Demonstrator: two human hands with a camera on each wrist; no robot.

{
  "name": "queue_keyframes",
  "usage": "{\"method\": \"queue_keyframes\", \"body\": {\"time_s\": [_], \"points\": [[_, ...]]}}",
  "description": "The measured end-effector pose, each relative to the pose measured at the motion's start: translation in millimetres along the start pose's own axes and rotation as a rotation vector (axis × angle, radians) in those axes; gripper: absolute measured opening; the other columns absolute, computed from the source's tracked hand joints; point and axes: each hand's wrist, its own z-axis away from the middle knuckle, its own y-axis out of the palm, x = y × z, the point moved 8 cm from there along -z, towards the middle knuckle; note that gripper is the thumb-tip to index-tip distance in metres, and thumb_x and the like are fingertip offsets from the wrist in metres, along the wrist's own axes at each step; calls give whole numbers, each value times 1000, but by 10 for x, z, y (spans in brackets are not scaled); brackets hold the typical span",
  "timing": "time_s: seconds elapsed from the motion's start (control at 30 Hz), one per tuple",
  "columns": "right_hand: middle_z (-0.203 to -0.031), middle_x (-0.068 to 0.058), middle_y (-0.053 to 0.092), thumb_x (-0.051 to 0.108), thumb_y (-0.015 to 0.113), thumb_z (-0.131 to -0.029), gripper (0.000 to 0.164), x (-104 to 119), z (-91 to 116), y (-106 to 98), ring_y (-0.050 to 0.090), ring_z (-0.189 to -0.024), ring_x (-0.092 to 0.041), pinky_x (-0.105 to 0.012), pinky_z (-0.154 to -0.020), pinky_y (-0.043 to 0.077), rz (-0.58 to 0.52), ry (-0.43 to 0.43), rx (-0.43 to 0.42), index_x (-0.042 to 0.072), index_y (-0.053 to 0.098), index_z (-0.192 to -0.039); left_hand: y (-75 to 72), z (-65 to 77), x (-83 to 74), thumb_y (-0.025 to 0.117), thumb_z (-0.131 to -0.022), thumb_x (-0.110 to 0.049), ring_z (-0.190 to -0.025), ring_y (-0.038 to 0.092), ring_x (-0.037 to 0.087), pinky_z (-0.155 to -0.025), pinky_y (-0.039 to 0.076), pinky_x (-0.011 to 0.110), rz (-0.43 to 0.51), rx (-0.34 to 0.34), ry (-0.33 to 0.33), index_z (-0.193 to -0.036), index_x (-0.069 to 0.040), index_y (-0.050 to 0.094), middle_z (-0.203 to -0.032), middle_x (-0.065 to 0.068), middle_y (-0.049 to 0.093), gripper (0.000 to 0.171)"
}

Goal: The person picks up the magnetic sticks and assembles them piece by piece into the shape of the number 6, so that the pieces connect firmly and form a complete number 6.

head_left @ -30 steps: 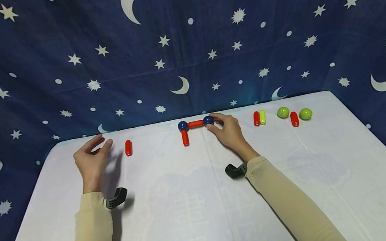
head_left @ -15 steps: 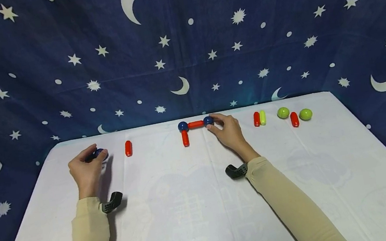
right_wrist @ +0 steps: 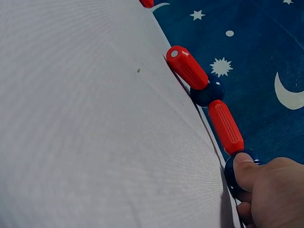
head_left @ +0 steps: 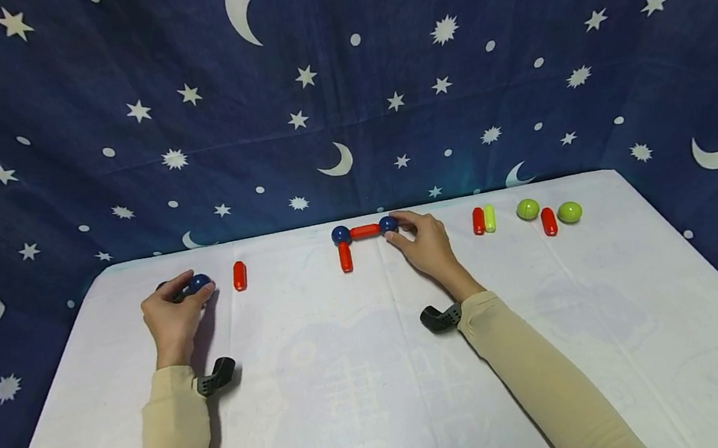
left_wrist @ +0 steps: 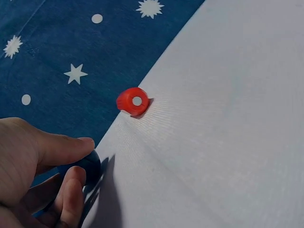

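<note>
While the right hand (head_left: pixel 428 248) pinches a glossy dark-blue end ball (head_left: pixel 388 224) between thumb and fingers, the left hand (head_left: pixel 172 322) has thumb and fingers bent round a loose glossy dark-blue ball (head_left: pixel 199 283). All places taken from the glossy dark-blue corner ball (head_left: pixel 340 235), bend of a small L-shaped piece. Just right of it, touching, a ridged red crosswise rod (head_left: pixel 365 231) reaches to the end ball. On its near side, also touching, a ridged red lengthwise rod (head_left: pixel 345 258) points toward the person, pale disc in its free tip. Left hand and loose ball well left of the corner ball; something dark shows behind those fingers, too hidden to name. Between left hand and corner ball: a lone red rod (head_left: pixel 239 276), pale disc in its end. Well right of the corner ball, past the right hand: a short red rod (head_left: pixel 478 222) beside a slim yellow-green rod (head_left: pixel 489 218). Farther right, an outer red rod (head_left: pixel 549 222) between a shiny green ball (head_left: pixel 527 210) and a second green ball (head_left: pixel 569 212). White cloth (head_left: pixel 329 399) under everything; star-and-moon navy cloth (head_left: pixel 219 175) rises beyond the corner ball.
</note>
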Motion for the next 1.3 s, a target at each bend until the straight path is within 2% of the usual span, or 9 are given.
{"method": "queue_keyframes", "body": {"time_s": [0.23, 0.37, 0.47, 0.57, 0.63, 0.73, 0.87, 1.07, 1.3], "points": [[-118, -15, 72, 20, 76, -93, 44, -7, -1, 1, 59, -111, -33, -52, -103, 34, -1, 1, -1, 6, 66, -134, 30, 10, -4, 73, -89, -1, -136, 49, 37, -107, 42, 45, -8, 14, -3, -140, -2, 61, -145, 24, 51, 52], [-117, -15, 72, 20, 76, -93, 45, -9, 0, 2, 59, -108, -33, -52, -99, 36, 2, 1, -2, 6, 66, -134, 36, 26, -23, 75, -89, -4, -132, 53, 33, -105, 46, 39, -19, 19, -12, -139, -4, 61, -145, 21, 53, 52], [-117, -15, 72, 20, 76, -93, 44, -9, 2, 2, 59, -108, -32, -51, -98, 37, 3, 4, -3, 7, 66, -134, 52, 51, -100, 77, -88, -7, -117, 60, 25, -91, 52, 24, -24, 21, 6, -137, -6, 64, -142, 18, 56, 51], [-117, -15, 72, 21, 76, -93, 44, -9, 4, 3, 59, -109, -32, -51, -99, 37, 4, 7, -2, 7, 66, -134, 97, 107, -229, 80, -87, -9, -94, 61, 12, -71, 49, 15, -7, 40, 41, -135, -7, 67, -138, 15, 61, 49], [-118, -15, 72, 21, 76, -94, 44, -7, 5, 4, 59, -109, -32, -51, -99, 37, 6, 7, -1, 7, 66, -134, 161, 157, -324, 81, -87, -9, -83, 60, 4, -64, 46, 14, 24, 67, 74, -132, -6, 68, -133, 16, 64, 48], [-120, -16, 71, 21, 75, -94, 44, -3, 3, 3, 59, -109, -32, -50, -98, 38, 9, 6, 1, 7, 66, -135, 322, 258, -460, 82, -86, -7, -71, 62, -1, -60, 48, 15, 95, 130, 134, -129, -3, 69, -122, 20, 68, 45], [-120, -16, 71, 21, 75, -94, 44, -1, -1, -7, 59, -108, -32, -49, -95, 39, 10, 4, -3, 6, 66, -135, 639, 430, -605, 83, -83, -3, -68, 63, 5, -56, 48, 18, 172, 250, 216, -124, 1, 71, -109, 24, 70, 43], [-119, -16, 71, 22, 75, -94, 44, -2, -1, -2, 58, -107, -32, -49, -95, 38, 13, 3, -8, 7, 66, -134, 1114, 743, -696, 84, -83, -6, -85, 64, 20, -64, 50, 20, 120, 446, 267, -123, -1, 72, -108, 18, 72, 42], [-118, -17, 71, 22, 75, -94, 44, 0, 2, -5, 59, -106, -32, -49, -93, 40, 7, 11, -9, 7, 66, -134, 1456, 993, -723, 85, -80, 1, -82, 65, 22, -70, 51, 16, 87, 549, 336, -117, 1, 74, -99, 16, 73, 39]]}}
